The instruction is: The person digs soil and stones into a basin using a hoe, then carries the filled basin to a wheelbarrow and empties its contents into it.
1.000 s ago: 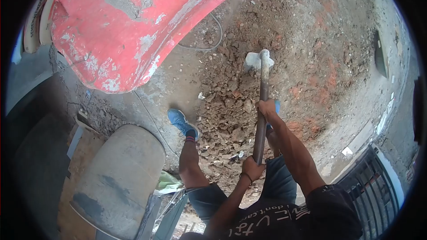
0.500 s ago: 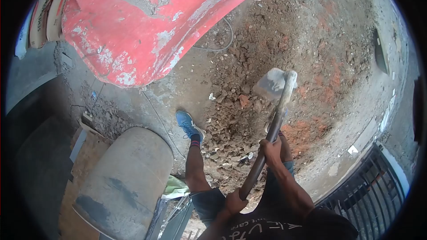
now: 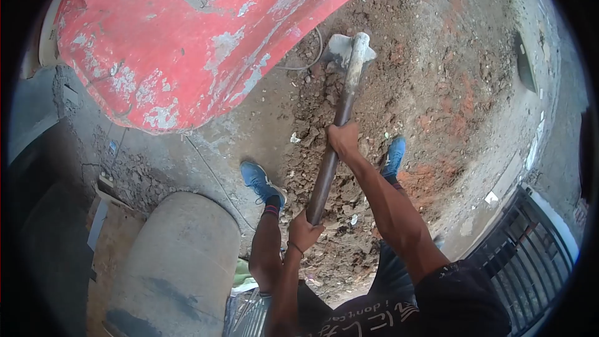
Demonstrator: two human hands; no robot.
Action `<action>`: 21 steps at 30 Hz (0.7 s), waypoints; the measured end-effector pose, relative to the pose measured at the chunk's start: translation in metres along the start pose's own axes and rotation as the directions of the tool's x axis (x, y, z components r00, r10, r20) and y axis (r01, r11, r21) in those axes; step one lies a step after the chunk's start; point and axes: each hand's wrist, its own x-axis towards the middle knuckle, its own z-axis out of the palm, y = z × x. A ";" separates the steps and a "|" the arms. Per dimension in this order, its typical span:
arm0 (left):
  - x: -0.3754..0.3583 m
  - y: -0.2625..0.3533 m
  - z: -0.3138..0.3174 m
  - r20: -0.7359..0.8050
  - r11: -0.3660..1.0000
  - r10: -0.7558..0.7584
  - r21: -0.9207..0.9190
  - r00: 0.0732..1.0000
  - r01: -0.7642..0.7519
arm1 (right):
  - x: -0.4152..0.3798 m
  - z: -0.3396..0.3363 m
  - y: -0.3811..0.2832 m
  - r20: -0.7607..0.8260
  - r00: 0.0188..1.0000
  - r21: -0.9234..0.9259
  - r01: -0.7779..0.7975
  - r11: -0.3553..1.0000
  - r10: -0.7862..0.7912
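Note:
A hoe (image 3: 332, 162) with a dark brown handle stretches forward over broken soil (image 3: 312, 128). My left hand (image 3: 304, 234) is wrapped round the handle's near end. Farther up, near the middle, my right hand (image 3: 343, 139) grips the same handle. The hoe's pale, dirt-caked blade (image 3: 340, 46) is at the far end, over the soil beside the red sheet; its lower edge is hard to make out. My blue shoes stand apart, the handle passing between them.
A large, scuffed red panel (image 3: 181, 43) covers the upper left. A rounded grey concrete-like piece (image 3: 181, 243) lies at lower left. A dark metal grille (image 3: 524, 256) is at lower right. A thin cable (image 3: 315, 56) curls by the panel's edge.
The hoe and both my hands have moved forward and left, carrying the blade nearer the red panel. My arms reach out farther, and my right shoe has come into clear view.

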 end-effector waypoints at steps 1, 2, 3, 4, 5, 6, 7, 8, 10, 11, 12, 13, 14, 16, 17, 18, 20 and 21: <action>-0.011 0.010 0.008 0.025 0.980 -0.119 0.161 0.993 0.113 | -0.022 -0.014 0.001 0.158 0.954 0.049 -0.266 0.963 0.255; -0.017 0.014 0.027 -0.023 0.980 -0.072 0.183 0.997 0.075 | -0.032 -0.027 -0.001 0.178 0.952 0.052 -0.261 0.964 0.249; -0.020 0.021 0.044 -0.067 0.972 -0.055 0.224 0.996 0.068 | -0.024 -0.049 -0.006 0.232 0.921 0.082 -0.340 0.937 0.313; -0.035 0.021 0.059 -0.095 0.962 -0.043 0.265 0.995 0.067 | -0.023 -0.067 -0.009 0.279 0.879 0.102 -0.428 0.898 0.387; -0.050 0.022 0.065 -0.061 0.961 -0.087 0.260 0.994 0.100 | -0.037 -0.080 -0.006 0.292 0.880 0.152 -0.429 0.891 0.374; -0.074 0.023 0.070 -0.026 0.954 -0.150 0.260 0.988 0.152 | -0.060 -0.092 0.003 0.313 0.873 0.194 -0.445 0.874 0.374; -0.097 0.022 0.077 0.012 0.945 -0.210 0.259 0.978 0.200 | -0.084 -0.107 0.008 0.311 0.875 0.162 -0.434 0.886 0.372; -0.131 0.020 0.084 0.052 0.930 -0.280 0.262 0.959 0.258 | -0.116 -0.125 0.012 0.314 0.871 0.124 -0.432 0.893 0.377; -0.198 0.023 0.099 0.092 0.906 -0.391 0.213 0.916 0.365 | -0.173 -0.149 0.021 0.363 0.872 0.225 -0.425 0.877 0.330; -0.228 0.022 0.105 0.128 0.912 -0.407 0.112 0.904 0.395 | -0.198 -0.161 0.020 0.375 0.863 0.156 -0.419 0.895 0.339; -0.251 0.029 0.107 0.178 0.902 -0.426 0.015 0.887 0.431 | -0.218 -0.174 0.019 0.380 0.851 0.081 -0.421 0.904 0.363; -0.258 0.034 0.111 0.176 0.900 -0.432 0.017 0.885 0.436 | -0.219 -0.183 0.020 0.384 0.848 0.079 -0.425 0.902 0.366; -0.254 0.042 0.113 0.166 0.904 -0.428 0.068 0.888 0.423 | -0.213 -0.190 0.022 0.356 0.882 0.153 -0.383 0.911 0.311; -0.224 0.052 0.109 0.140 0.939 -0.331 0.150 0.933 0.310 | -0.194 -0.201 -0.004 0.316 0.919 0.295 -0.332 0.896 0.236; -0.189 0.057 0.105 0.132 0.962 -0.232 0.179 0.964 0.207 | -0.166 -0.212 -0.046 0.306 0.927 0.360 -0.324 0.875 0.218; -0.146 0.063 0.098 0.117 0.988 -0.051 0.152 0.992 0.033 | -0.138 -0.217 -0.074 0.218 0.960 0.365 -0.247 0.898 0.176; -0.044 0.095 0.082 0.047 0.969 0.200 0.136 0.979 -0.205 | -0.071 -0.218 -0.123 0.029 1.000 0.423 -0.023 0.906 0.012; 0.005 0.115 0.071 0.022 0.951 0.251 0.179 0.968 -0.251 | -0.033 -0.216 -0.142 -0.054 0.998 0.394 0.060 0.917 -0.042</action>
